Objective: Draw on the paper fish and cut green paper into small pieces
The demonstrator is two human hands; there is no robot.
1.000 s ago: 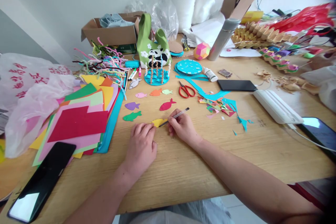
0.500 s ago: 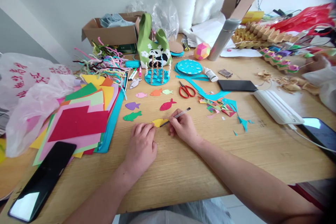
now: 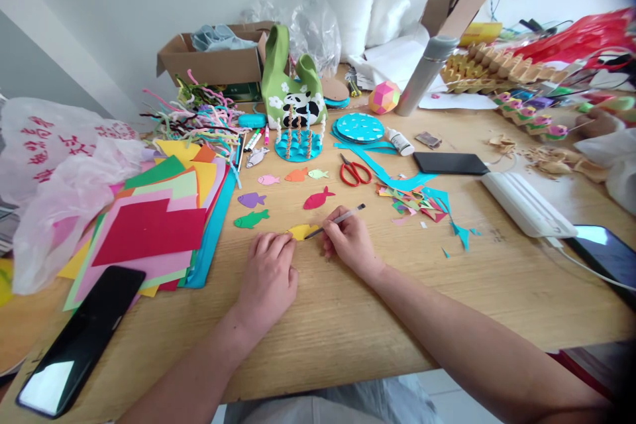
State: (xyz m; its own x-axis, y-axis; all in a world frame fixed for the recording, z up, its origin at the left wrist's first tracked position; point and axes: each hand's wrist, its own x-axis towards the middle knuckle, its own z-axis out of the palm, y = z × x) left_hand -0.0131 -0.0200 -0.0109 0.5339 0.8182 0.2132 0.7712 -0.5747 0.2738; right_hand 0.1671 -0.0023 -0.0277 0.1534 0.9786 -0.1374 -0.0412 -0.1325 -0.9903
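Observation:
A yellow paper fish (image 3: 301, 232) lies flat on the table in front of me. My left hand (image 3: 271, 268) rests palm down with its fingertips on the fish's left end, fingers stretched out. Between the thumb and fingers of my right hand (image 3: 350, 242) is a slim pen (image 3: 350, 213) with a clear barrel, its dark tip touching the fish's right part. Beyond my hands lie a red fish (image 3: 318, 198), a purple fish (image 3: 252, 199), a green fish (image 3: 252, 218), an orange fish (image 3: 297, 175), a pink fish (image 3: 269, 179) and a pale green fish (image 3: 318, 173).
Red-handled scissors (image 3: 355, 173) lie beyond my right hand, near paper scraps (image 3: 415, 202). Coloured sheets (image 3: 149, 232) and a phone (image 3: 82, 341) are at left. A white power bank (image 3: 529, 204) lies at right. A co-worker's hand (image 3: 599, 124) shows at the far right edge.
The pen and my right hand have shifted very slightly along the yellow fish. My left hand stays in place. The view has moved a little.

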